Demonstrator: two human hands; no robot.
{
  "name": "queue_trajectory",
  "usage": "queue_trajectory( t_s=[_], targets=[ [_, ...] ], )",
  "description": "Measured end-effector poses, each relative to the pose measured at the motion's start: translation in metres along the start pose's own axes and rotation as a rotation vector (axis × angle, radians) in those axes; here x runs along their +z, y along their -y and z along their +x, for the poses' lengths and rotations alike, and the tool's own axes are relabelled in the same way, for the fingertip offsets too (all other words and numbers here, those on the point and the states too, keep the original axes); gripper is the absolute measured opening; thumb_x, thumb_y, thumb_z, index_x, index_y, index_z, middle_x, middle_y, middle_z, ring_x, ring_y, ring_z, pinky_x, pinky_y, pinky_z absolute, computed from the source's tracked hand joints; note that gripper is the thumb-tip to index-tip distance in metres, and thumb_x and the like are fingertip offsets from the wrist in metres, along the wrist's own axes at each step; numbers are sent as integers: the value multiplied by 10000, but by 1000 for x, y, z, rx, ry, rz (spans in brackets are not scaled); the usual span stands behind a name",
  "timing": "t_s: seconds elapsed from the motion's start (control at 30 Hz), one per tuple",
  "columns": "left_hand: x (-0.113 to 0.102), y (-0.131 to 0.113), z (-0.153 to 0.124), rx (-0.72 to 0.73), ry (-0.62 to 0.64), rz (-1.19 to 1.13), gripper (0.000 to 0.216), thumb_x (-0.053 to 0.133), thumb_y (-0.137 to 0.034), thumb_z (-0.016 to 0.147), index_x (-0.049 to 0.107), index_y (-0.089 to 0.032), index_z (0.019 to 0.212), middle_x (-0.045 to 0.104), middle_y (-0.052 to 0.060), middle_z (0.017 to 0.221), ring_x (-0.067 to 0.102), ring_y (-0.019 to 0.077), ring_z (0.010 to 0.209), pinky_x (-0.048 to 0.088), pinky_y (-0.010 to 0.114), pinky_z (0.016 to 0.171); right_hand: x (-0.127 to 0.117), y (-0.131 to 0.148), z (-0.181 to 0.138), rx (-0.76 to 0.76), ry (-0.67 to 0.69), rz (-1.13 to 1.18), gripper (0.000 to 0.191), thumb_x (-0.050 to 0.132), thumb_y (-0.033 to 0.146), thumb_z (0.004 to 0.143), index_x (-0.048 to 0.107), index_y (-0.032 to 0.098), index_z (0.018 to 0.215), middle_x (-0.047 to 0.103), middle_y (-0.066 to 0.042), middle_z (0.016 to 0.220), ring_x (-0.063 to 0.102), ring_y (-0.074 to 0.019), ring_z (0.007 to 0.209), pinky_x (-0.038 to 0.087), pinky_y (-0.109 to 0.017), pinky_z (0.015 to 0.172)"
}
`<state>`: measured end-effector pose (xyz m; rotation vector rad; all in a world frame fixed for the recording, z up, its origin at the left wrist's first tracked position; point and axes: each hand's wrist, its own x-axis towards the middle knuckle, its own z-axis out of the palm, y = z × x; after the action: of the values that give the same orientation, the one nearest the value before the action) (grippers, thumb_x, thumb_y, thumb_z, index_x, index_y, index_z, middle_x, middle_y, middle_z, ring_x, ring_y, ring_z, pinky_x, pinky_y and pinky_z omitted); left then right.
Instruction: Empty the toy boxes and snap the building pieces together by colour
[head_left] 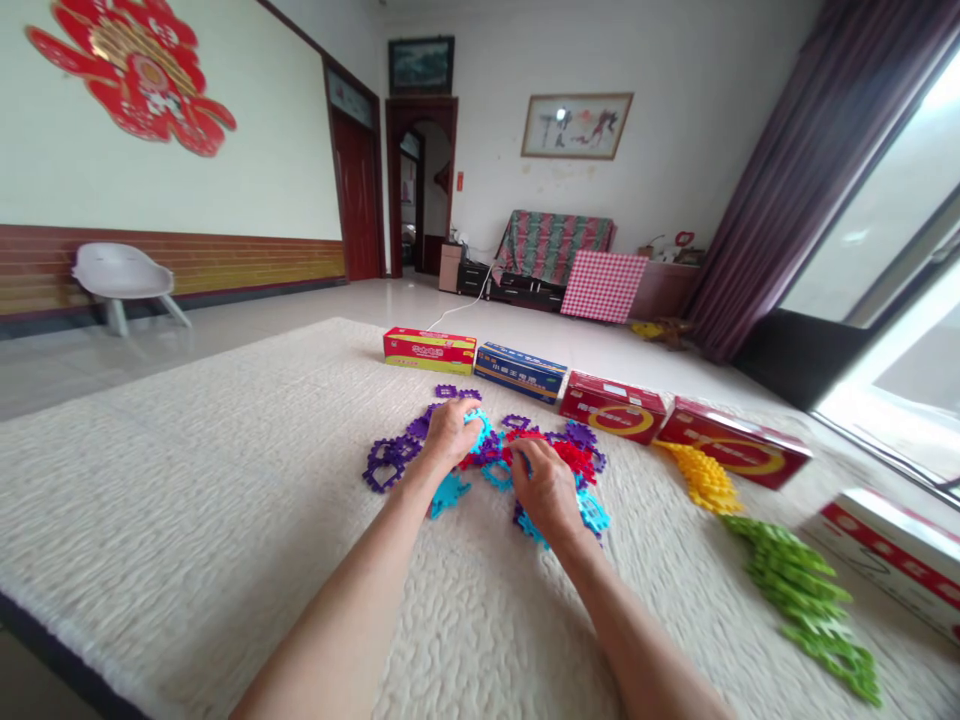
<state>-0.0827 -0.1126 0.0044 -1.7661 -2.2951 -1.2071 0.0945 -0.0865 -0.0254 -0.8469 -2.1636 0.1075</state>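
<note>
Purple [390,465], red [577,458] and light-blue [448,494] toothed plastic building pieces lie in a loose heap on the quilted cover [247,480]. At the heap's far left side, my left hand [452,432] is closed, pinching a light-blue toothed piece [478,430] between thumb and fingers. My right hand [547,485] is over the near right part of the heap, its fingers curled inward. Whatever those fingers hold is hidden behind the hand. More light-blue pieces [595,510] show beside and under the right wrist.
A red-yellow box [429,352], a blue box [520,372] and two red boxes [611,407] line the far side. Yellow pieces [701,478] and green pieces [799,585] lie fanned out at right, near a white-red box [900,550]. A white chair [124,272] stands beyond.
</note>
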Motion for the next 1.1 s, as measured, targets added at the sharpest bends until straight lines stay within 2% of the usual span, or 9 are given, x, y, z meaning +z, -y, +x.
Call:
queue_trajectory(
  t_s=[0.13,0.2,0.3,0.43,0.53,0.63,0.73,0.87,1.1],
  targets=[
    [11,-10,-4,104,75,-117,288,536,-203,846,691,-207,1089,721,44,1076,651,167,1012,477,255,932,-4,-13,6,28,-269,-13,236,448,146,839,632,197,979,658,-78,1029,584,-230,974,458,-391,884],
    [6,-5,-2,99,31,-129,287,504,-186,857,705,-204,1060,720,49,1081,647,168,1025,468,261,944,-4,-8,4,-52,-294,48,240,442,133,838,629,198,974,654,-80,1037,583,-228,987,463,-400,886],
    [-12,15,3,-72,-13,-160,300,484,-215,862,705,-210,1064,733,38,1029,671,155,949,488,232,869,0,13,-3,-211,-147,196,266,441,104,840,612,213,1013,643,-73,1047,584,-204,1001,475,-371,891],
    [-32,48,7,-305,66,-192,328,467,-257,851,699,-197,1076,743,22,799,673,119,645,488,189,627,10,46,-13,-364,200,324,327,472,111,828,563,223,1121,600,-84,1157,564,-200,1072,465,-363,930],
    [-35,61,8,-345,66,-169,329,476,-264,829,711,-185,1046,727,25,702,644,120,564,462,194,566,19,65,-13,-402,388,283,411,566,211,806,514,193,1214,542,-114,1267,505,-236,1159,420,-398,987],
    [-31,61,8,-337,65,-153,338,474,-287,823,714,-199,1044,728,24,708,645,132,588,458,206,579,28,83,-10,-342,503,163,470,635,312,778,517,173,1211,561,-122,1234,498,-262,1126,413,-421,964],
    [-28,55,8,-318,69,-130,320,490,-280,809,729,-211,1009,732,25,722,658,151,666,461,216,622,34,99,-9,-222,537,29,380,614,337,805,556,178,1145,597,-118,1157,508,-274,1067,418,-438,915],
    [-26,50,7,-292,68,-103,294,507,-255,794,743,-224,967,739,27,755,665,165,760,459,216,663,34,110,-10,-199,572,-23,347,589,335,836,564,199,1154,597,-103,1144,493,-276,1094,402,-438,936],
    [-25,53,6,-288,18,-39,306,491,-233,804,740,-207,980,746,42,782,672,165,777,457,216,673,25,90,-7,-260,510,94,406,611,133,753,556,206,1149,527,-96,1166,515,-236,1060,457,-390,916]
  ],
)
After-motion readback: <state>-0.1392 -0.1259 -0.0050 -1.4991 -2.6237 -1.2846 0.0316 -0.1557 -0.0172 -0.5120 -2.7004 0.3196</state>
